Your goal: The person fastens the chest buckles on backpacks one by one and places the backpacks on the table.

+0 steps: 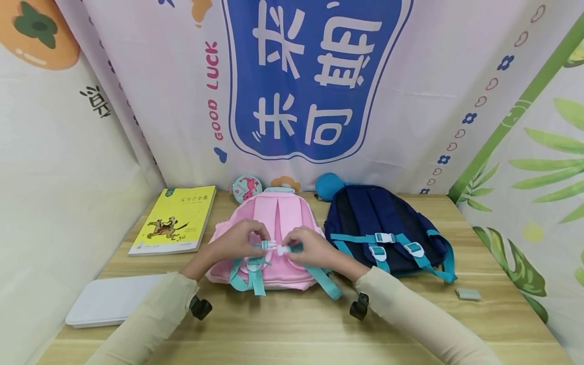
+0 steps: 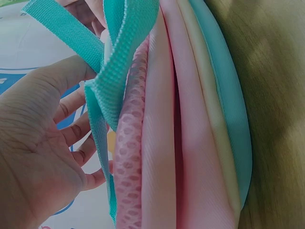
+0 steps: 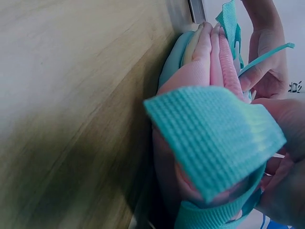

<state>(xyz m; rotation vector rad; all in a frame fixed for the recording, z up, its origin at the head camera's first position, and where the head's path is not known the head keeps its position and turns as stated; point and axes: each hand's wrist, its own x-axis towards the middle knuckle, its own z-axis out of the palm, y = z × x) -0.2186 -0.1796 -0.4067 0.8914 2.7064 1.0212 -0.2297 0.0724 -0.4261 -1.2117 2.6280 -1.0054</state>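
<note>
A pink backpack (image 1: pixel 289 210) lies on the table with its strap side up and teal webbing hanging over its near edge. Over its middle, my left hand (image 1: pixel 234 241) pinches a white pronged buckle half (image 1: pixel 270 245) on a teal strap. My right hand (image 1: pixel 312 247) holds the facing white buckle half (image 1: pixel 282 250), also on teal webbing. Both halves are almost end to end; whether they touch is hard to tell. Loose teal straps hang by the left hand (image 2: pixel 52 129) in the left wrist view. A wide strap end (image 3: pixel 214 138) partly hides the right wrist view.
Right of the pink bag lies a navy backpack (image 1: pixel 378 213) with a fastened buckle. A yellow book (image 1: pixel 175 218) and a white flat case (image 1: pixel 114 299) are at left. Small round pouches (image 1: pixel 247 189) sit behind the bags. A small grey block (image 1: pixel 468 294) lies at right.
</note>
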